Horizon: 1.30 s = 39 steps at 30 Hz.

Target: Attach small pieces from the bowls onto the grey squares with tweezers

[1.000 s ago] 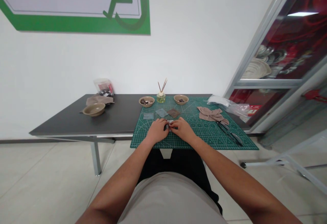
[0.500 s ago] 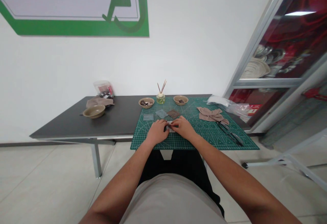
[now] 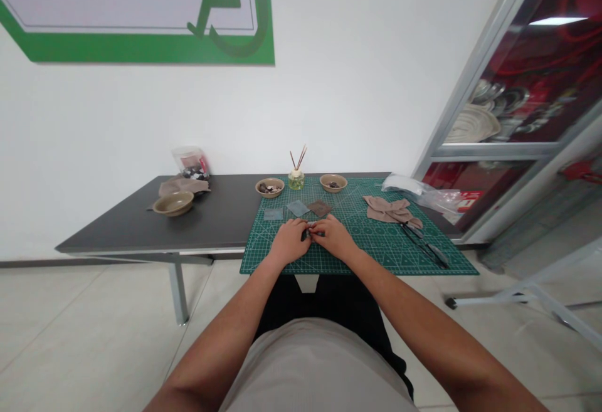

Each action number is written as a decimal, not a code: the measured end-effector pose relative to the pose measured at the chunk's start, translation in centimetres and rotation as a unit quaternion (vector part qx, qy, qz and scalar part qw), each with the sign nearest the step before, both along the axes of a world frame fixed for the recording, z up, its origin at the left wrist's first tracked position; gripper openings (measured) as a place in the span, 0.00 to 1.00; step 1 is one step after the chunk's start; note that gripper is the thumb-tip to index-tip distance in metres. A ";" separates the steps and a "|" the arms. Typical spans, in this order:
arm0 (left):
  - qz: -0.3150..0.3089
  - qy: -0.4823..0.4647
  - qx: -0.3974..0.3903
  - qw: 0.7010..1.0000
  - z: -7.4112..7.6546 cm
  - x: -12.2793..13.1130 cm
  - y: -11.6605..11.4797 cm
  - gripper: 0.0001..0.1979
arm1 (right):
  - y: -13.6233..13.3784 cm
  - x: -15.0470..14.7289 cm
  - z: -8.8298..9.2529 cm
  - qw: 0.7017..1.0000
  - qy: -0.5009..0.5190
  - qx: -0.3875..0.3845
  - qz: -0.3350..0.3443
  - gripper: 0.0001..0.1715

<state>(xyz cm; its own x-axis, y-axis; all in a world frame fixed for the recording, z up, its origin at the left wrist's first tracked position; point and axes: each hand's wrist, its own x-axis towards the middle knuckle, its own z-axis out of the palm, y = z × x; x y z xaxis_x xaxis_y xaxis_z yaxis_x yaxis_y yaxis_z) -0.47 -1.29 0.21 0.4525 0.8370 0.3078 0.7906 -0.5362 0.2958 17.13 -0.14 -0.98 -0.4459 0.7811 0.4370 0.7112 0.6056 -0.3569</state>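
My left hand [image 3: 288, 241] and my right hand [image 3: 333, 236] meet low over the green cutting mat [image 3: 376, 249], near its front edge. Both have bent fingers closed around a small grey and dark piece [image 3: 309, 230]. Fingers cover most of it, so its kind cannot be made out. Just beyond the hands lie flat squares: a pale grey one [image 3: 273, 214], a blue-grey one [image 3: 298, 208] and a brown one [image 3: 319, 208]. Behind them stand a bowl of dark and light bits [image 3: 269, 187] and a bowl with a few dark bits [image 3: 333, 183].
A reed diffuser [image 3: 296, 180] stands between the bowls. On the right lie a crumpled brown cloth [image 3: 392, 210], black-handled tools [image 3: 426, 246] and a clear plastic bag [image 3: 423, 192]. Leftward are another bowl [image 3: 173, 205], a brown cloth [image 3: 181, 186] and a clear container [image 3: 190, 161].
My right hand has shifted slightly left, closer to my left hand. Less of the grey piece shows beneath the fingers. The things around the hands have stayed put.
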 end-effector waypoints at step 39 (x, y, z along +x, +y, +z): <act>-0.002 0.001 -0.002 1.000 0.1 0.0 0.0 0.15 | -1.1 -0.8 0.7 0.994 -0.094 0.028 -0.053 0.09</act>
<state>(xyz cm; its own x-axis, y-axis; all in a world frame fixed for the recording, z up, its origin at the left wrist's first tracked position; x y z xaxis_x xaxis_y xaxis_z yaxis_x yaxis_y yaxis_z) -0.51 -1.30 0.28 0.4554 0.8367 0.3044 0.7893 -0.5375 0.2967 16.30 -1.24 -0.33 -0.4411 0.8046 0.3975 0.8228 0.5394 -0.1790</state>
